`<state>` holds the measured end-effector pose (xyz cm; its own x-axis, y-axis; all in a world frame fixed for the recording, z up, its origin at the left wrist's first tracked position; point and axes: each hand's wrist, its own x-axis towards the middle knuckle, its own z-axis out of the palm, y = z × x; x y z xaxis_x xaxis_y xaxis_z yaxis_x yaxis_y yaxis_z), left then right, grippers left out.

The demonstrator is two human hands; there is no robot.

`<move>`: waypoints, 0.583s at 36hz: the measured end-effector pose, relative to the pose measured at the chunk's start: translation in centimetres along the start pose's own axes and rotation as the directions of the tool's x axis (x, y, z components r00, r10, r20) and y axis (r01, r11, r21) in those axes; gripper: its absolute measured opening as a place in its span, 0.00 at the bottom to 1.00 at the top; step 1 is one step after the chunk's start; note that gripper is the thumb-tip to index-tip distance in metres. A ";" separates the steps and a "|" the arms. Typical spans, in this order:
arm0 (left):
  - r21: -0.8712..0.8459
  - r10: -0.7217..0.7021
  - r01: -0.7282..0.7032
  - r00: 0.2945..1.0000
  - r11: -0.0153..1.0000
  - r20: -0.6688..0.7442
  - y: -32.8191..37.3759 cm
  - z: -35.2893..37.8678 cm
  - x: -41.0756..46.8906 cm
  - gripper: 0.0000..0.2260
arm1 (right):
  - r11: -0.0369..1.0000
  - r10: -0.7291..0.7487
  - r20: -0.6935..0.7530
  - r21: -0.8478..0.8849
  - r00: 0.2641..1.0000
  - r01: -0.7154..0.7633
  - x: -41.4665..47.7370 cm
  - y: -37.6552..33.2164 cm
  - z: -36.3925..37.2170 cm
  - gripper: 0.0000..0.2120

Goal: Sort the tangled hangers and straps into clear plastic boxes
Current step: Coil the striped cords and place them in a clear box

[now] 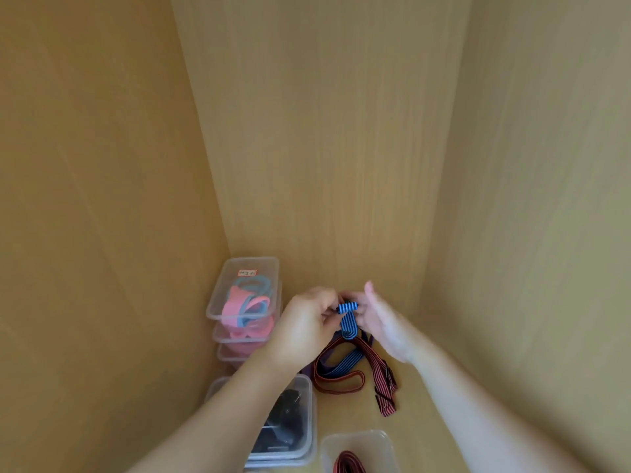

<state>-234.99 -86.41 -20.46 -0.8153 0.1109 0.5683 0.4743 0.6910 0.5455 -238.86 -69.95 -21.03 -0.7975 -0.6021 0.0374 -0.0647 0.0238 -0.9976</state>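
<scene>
- Two hands meet over the far middle of the cupboard floor point(433, 404). The left hand point(307, 322) and the right hand point(379, 322) both pinch the folded top of a blue striped strap point(348, 319) between them, and one right finger sticks up free.
- The strap's folded part hangs down from the fingers, above the floor, and its lower end runs into the loose straps below.
- Several loose straps lie tangled on the floor just near of the hands: a red striped strap point(384, 384) with a buckle on the right, a dark loop with a red edge point(338, 378) and a purple strap point(326, 358).
- Three clear boxes stand stacked point(218, 302) in the far left corner against the left wall point(85, 199). The top one is open, with pink and pale blue loops point(240, 307) inside.
- Near left, under the left forearm, a clear box point(306, 421) holds dark things point(286, 411) that are too blurred to name.
- At the near edge, right of that box, a small clear box point(358, 438) holds a red strap point(348, 465).
- Bare floor runs from the tangle to the right wall point(546, 199). The back wall point(324, 131) rises just behind the hands.
</scene>
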 end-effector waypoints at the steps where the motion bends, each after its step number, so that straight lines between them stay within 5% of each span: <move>1: 0.018 0.027 -0.027 1.000 0.999 -0.005 -0.1 0.0 0.0 0.08 | 1.000 -0.015 0.026 0.017 1.000 0.014 0.0 -0.1 0.2 0.34; 11: 0.104 0.139 -0.133 0.989 0.986 -0.050 0.4 0.2 -0.2 0.06 | 0.984 -0.074 0.055 0.165 0.996 0.064 -0.7 -0.1 0.7 0.25; 17: 0.102 0.138 -0.130 0.988 0.986 -0.075 0.0 0.4 -0.6 0.10 | 0.994 -0.001 0.054 0.107 0.999 -0.004 -0.9 -0.6 0.2 0.19; 21: 0.096 0.142 -0.135 0.987 0.986 -0.074 -0.4 0.7 -1.1 0.07 | 0.999 0.025 0.013 0.031 1.000 -0.025 -1.1 -0.6 -0.2 0.25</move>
<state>-234.57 -86.32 -21.74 -0.7124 0.1548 0.6845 0.5462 0.7347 0.4023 -238.06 -69.15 -20.48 -0.7908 -0.6119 0.0117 -0.0261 0.0145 -0.9996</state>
